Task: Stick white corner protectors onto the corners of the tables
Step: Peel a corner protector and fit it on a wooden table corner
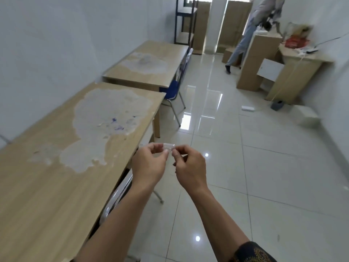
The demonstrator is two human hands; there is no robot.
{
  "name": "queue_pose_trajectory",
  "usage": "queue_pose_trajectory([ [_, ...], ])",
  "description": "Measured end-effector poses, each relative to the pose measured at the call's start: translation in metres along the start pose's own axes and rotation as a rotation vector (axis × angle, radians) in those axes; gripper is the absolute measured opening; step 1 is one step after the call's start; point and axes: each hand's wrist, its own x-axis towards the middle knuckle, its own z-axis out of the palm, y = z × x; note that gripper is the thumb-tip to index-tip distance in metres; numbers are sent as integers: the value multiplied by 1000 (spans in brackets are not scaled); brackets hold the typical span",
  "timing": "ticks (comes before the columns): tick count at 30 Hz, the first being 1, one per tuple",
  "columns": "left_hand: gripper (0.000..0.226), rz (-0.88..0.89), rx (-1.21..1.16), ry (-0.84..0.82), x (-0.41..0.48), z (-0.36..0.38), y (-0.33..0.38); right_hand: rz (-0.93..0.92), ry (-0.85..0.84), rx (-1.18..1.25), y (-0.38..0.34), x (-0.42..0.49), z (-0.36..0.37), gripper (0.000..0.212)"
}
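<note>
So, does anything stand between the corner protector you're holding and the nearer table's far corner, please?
Nothing visible does: the corner protector, pinched by the left hand and right hand, has open air up to the table corner; the blue chair sits beyond it.

- Left hand point(149, 165), lower middle of the frame: bare, with a short thumbnail showing.
- Right hand point(190, 167), just to its right: bare as well.
- Left forearm point(117, 224): uncovered all the way down to the bottom edge.
- Right forearm point(217, 210): uncovered as far as the sleeve hem.
- Sleeve point(253, 252), lower right of the frame: dark, near-black cloth printed with a small golden-yellow pattern.
</note>
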Motion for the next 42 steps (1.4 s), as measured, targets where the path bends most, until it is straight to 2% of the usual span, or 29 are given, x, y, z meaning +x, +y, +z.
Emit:
queue_pose_trajectory([
  [8,18,74,3,-97,138,93,43,87,56,139,32,155,-27,9],
  [12,21,92,-4,-73,220,146,63,87,-38,189,50,257,-39,23],
  [18,31,66,8,-8,333,209,103,133,-195,239,61,404,-49,10],
  [22,28,-31,16,85,415,226,106,361,-263,508,57,502,-20,13],
  [28,8,-128,-22,256,546,231,92,572,-363,597,68,624,63,9],
  [32,5,-165,-84,298,652,225,80,549,-451,506,69,708,118,11],
  [36,10,-173,2,260,755,205,80,378,-502,328,61,795,168,22],
  [39,13,-161,116,196,816,183,83,293,-533,252,46,850,201,15],
  [42,9,-132,181,231,862,157,85,260,-651,231,36,891,240,9],
])
